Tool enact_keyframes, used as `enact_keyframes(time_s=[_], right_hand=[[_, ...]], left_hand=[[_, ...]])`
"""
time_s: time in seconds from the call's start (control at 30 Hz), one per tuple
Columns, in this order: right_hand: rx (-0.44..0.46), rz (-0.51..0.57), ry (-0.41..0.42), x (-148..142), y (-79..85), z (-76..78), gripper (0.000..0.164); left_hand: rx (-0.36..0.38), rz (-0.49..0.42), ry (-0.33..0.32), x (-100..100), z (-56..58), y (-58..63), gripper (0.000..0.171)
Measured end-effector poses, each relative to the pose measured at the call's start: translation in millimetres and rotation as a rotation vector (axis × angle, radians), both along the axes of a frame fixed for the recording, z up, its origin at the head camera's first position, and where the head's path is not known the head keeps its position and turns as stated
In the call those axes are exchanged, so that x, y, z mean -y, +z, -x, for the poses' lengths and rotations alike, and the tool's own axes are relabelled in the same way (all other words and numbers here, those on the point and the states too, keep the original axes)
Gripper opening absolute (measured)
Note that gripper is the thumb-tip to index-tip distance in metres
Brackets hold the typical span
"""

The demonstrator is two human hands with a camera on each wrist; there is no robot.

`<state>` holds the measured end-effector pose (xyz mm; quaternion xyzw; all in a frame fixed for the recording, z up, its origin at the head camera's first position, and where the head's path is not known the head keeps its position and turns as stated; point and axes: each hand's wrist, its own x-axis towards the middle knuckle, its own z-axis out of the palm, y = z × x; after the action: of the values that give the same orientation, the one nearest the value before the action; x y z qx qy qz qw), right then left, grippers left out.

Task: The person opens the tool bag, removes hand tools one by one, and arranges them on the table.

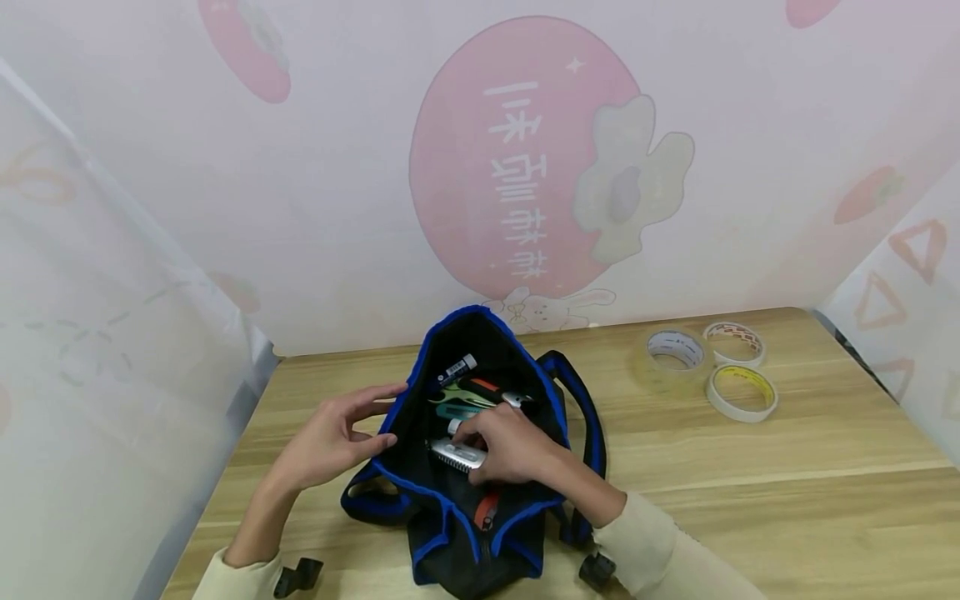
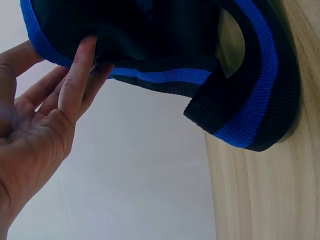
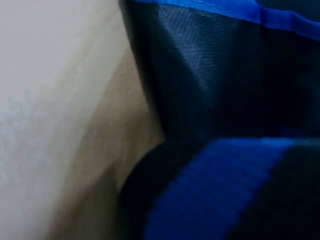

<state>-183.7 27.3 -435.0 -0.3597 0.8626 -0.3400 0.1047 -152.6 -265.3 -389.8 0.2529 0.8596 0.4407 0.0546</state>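
Note:
A black tool bag [image 1: 480, 575] with blue trim stands with its mouth open towards me. My left hand [image 1: 330, 437] holds its left rim, thumb and fingers at the edge; in the left wrist view the fingers [image 2: 75, 82] lie against the black cloth. Inside the bag, my right hand [image 1: 510, 446] pinches a silver ridged tool [image 1: 459, 455], its far end partly hidden by the hand. Beyond it lie a glue stick [image 1: 457, 367], green-handled scissors [image 1: 461, 395] and an orange-and-black tool [image 1: 483, 387]. A red tool [image 1: 486, 510] sits near the front.
Three tape rolls lie at the back right of the wooden table [image 1: 825, 517]: a wide clear one [image 1: 677, 358], a white one [image 1: 735, 343] and one with a yellow core [image 1: 742, 393]. Blue-striped straps [image 1: 592, 433] loop out beside the bag. Printed sheeting [image 1: 337, 208] walls the table.

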Motion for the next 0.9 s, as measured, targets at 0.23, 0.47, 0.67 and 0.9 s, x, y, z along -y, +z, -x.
enact_keyframes(time_s=[0.23, 0.47, 0.67, 0.9], right_hand=[[0.012, -0.02, -0.026, -2.1, 8.1, -1.7, 0.043], [-0.007, 0.063, -0.094, -8.5, 25.1, -5.6, 0.043], [-0.075, 0.217, -0.137, -26.7, 55.3, -14.2, 0.042], [-0.057, 0.25, -0.23, -62.0, 79.7, -15.7, 0.043]], left_hand=[[-0.003, -0.003, -0.003, 3.2, 1.1, -0.3, 0.065], [-0.002, -0.015, -0.013, 4.2, 2.6, 0.1, 0.065], [-0.012, -0.019, -0.024, 4.1, 3.1, -0.3, 0.064], [-0.012, -0.015, -0.022, 3.5, 1.7, -1.1, 0.065]])
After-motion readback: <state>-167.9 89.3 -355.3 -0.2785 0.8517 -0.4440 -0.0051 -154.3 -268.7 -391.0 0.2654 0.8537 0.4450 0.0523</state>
